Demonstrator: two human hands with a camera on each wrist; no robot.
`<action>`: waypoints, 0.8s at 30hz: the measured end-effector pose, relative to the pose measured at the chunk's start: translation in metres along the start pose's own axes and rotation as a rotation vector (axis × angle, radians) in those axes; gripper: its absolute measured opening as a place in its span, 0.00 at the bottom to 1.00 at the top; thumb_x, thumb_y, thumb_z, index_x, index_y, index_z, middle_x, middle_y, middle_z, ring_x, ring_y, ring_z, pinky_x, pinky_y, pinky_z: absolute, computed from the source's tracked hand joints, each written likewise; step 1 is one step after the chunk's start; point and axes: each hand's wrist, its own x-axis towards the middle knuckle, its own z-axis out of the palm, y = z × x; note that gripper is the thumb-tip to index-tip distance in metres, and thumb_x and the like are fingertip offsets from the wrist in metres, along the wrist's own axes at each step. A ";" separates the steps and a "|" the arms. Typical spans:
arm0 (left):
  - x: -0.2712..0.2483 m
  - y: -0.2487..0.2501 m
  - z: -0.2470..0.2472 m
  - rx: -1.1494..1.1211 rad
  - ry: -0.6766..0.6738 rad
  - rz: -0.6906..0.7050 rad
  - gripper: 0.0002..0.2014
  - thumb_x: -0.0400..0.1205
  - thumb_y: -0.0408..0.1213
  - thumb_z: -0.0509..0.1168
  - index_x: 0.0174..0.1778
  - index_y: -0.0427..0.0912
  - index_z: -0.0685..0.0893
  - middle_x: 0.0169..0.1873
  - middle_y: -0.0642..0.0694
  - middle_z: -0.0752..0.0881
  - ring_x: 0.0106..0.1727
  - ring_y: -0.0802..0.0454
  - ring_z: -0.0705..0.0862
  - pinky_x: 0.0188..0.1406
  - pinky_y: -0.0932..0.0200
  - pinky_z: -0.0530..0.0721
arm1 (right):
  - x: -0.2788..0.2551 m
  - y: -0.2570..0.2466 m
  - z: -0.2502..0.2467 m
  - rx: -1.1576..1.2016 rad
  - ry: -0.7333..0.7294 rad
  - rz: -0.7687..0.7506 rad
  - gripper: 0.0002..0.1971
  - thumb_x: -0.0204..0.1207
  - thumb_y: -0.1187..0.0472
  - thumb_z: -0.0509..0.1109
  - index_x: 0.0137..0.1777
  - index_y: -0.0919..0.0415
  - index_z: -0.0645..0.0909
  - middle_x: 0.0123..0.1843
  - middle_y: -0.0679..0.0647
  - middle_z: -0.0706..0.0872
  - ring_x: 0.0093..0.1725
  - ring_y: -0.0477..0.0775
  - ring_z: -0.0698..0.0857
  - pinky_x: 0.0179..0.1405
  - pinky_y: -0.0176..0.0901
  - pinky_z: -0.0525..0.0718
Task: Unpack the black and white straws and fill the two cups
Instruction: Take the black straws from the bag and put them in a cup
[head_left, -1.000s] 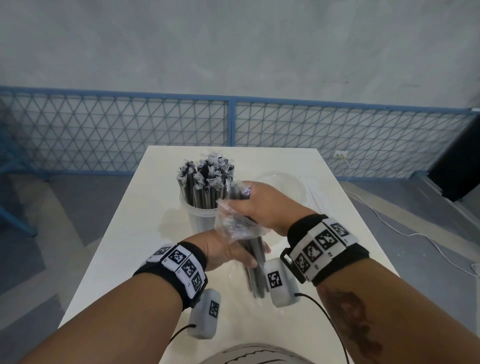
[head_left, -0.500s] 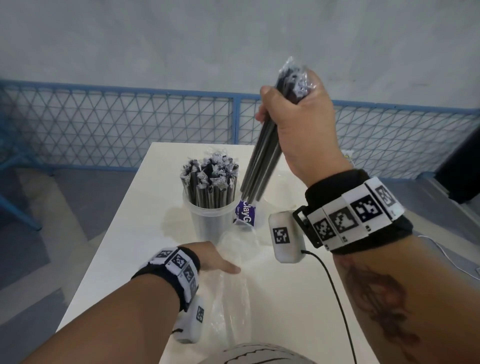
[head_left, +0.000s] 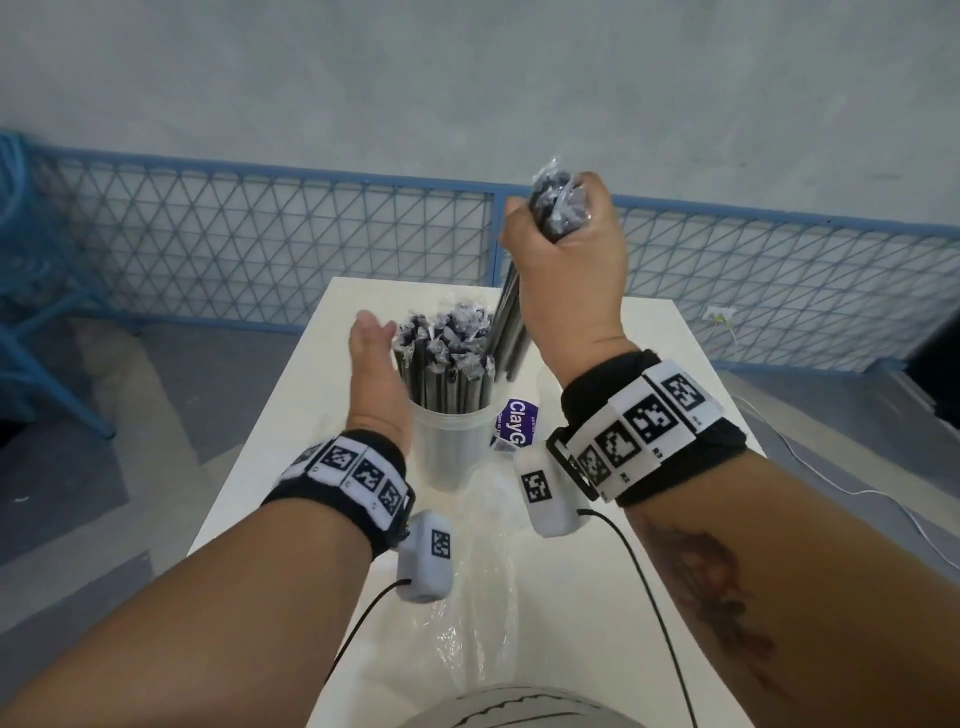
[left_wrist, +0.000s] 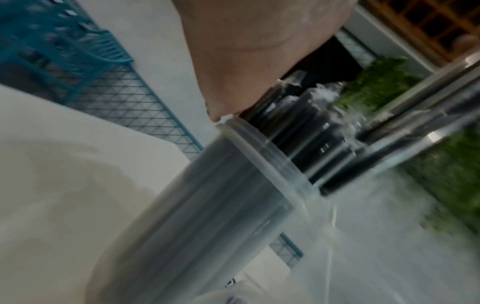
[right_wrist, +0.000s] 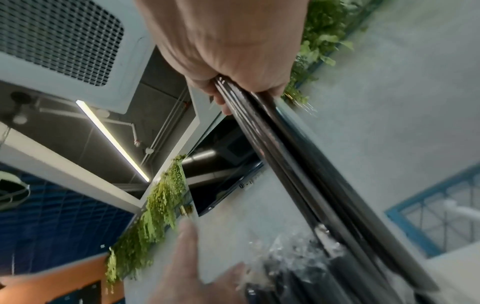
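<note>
Overhead, right hand (head_left: 566, 270) grips straw bundle (head_left: 511, 317); left hand (head_left: 371, 364) open beside cup (head_left: 447, 447).

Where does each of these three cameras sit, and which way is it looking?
Head: on the head, looking down at the table; both forearms, left hand, right hand show.
Left wrist: faces the full cup; palm edge shows.
Right wrist: faces upward along the gripped straw bundle; left fingers show.
All share the bundle.

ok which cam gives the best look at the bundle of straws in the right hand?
Head view: the straw bundle shows from its wrapped tips above the right hand down to beside the filled cup. Right wrist shows only blurred shafts leaving the grip. Left wrist catches a blurred stretch at the frame's right.
</note>
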 end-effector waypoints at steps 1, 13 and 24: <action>-0.002 -0.002 0.003 0.071 -0.037 0.075 0.37 0.83 0.65 0.50 0.87 0.51 0.58 0.72 0.59 0.71 0.75 0.60 0.67 0.80 0.60 0.60 | 0.001 0.000 0.004 0.041 0.021 0.030 0.09 0.78 0.63 0.73 0.42 0.52 0.74 0.35 0.60 0.85 0.34 0.55 0.83 0.36 0.54 0.85; -0.002 -0.033 -0.006 0.573 -0.126 0.267 0.64 0.62 0.42 0.88 0.86 0.51 0.51 0.67 0.56 0.76 0.70 0.57 0.77 0.72 0.60 0.75 | -0.024 0.069 0.009 -0.064 -0.100 0.291 0.10 0.80 0.57 0.71 0.56 0.54 0.75 0.47 0.56 0.89 0.45 0.51 0.89 0.47 0.53 0.90; 0.009 -0.040 -0.008 0.485 -0.196 0.229 0.60 0.60 0.42 0.87 0.84 0.58 0.57 0.61 0.72 0.75 0.69 0.59 0.78 0.74 0.56 0.77 | -0.013 0.066 0.021 -0.654 -0.408 -0.465 0.39 0.82 0.52 0.63 0.87 0.58 0.48 0.88 0.58 0.54 0.87 0.59 0.53 0.85 0.55 0.53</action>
